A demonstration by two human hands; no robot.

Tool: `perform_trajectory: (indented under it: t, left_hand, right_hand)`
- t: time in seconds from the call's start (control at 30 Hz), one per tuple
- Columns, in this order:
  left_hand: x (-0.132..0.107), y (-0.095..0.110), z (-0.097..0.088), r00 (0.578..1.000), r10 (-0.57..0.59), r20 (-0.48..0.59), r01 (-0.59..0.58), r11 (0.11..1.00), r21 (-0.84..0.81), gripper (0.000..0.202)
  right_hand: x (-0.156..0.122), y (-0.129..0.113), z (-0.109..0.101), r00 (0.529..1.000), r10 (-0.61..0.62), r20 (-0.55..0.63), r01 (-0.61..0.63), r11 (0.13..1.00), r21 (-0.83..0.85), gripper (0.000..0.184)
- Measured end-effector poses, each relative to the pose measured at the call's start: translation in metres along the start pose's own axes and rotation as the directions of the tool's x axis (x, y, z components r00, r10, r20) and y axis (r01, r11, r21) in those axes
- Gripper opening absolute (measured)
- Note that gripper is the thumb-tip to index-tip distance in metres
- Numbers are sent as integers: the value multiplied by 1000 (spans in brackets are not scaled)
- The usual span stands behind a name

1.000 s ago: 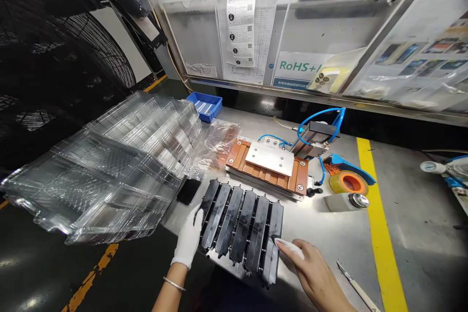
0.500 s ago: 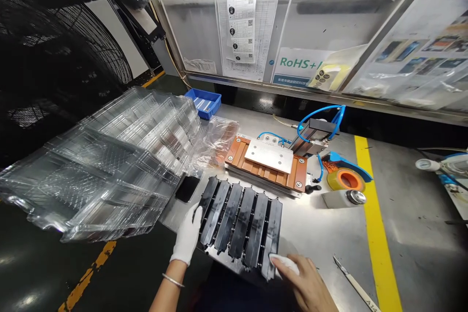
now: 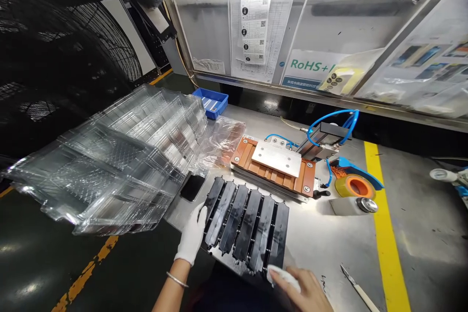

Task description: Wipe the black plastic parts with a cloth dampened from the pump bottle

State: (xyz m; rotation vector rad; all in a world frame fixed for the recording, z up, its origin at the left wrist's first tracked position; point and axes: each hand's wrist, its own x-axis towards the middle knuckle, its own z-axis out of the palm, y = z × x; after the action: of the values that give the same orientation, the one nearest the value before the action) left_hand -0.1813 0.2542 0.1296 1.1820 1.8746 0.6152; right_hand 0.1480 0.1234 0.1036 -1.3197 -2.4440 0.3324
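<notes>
Several long black plastic parts (image 3: 248,226) lie side by side in a row on the metal table (image 3: 329,239). My left hand (image 3: 192,235), in a white glove, rests against the left end of the row, touching the leftmost part. My bare right hand (image 3: 303,290) presses a small white cloth (image 3: 283,275) onto the near end of the rightmost part, at the bottom edge of the picture.
A stack of clear plastic trays (image 3: 117,156) sits left. A phone (image 3: 192,187) lies beside it. Behind the parts stands a copper-and-metal fixture (image 3: 274,165) with blue hoses, tape rolls (image 3: 356,186), a blue bin (image 3: 212,102). Tweezers (image 3: 360,292) lie right.
My right hand with the cloth has slid toward me along the rightmost part, to its near end. My left hand stays at the row's left end. The view has shifted slightly.
</notes>
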Motion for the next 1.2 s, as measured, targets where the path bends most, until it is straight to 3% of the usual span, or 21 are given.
perform_trajectory:
  t: [0.07,0.2,0.53,0.77,1.03,1.2]
  left_hand:
    - [0,-1,-1,1000,18,11,-17,1000,-20,52]
    - [-3,-7,-4,998,56,17,-55,997,-56,50]
    - [-18,-16,-9,1000,3,-26,-6,993,-114,49]
    - [-29,-23,-21,997,-28,-73,18,990,-137,46]
    - [-31,-31,-20,996,15,-83,-26,991,-131,42]
    - [-31,-31,-18,999,-2,-51,-4,993,-115,42]
  right_hand:
    - [24,6,-7,997,60,-55,-63,997,-53,61]
    - [75,14,-19,993,54,-106,-69,987,-147,53]
    - [160,8,-7,999,29,-12,-31,974,-223,59]
    - [159,0,-10,994,-67,81,83,971,-226,67]
    - [186,26,-8,1000,7,21,-1,962,-274,58]
    - [166,2,-3,997,-77,22,81,969,-232,67]
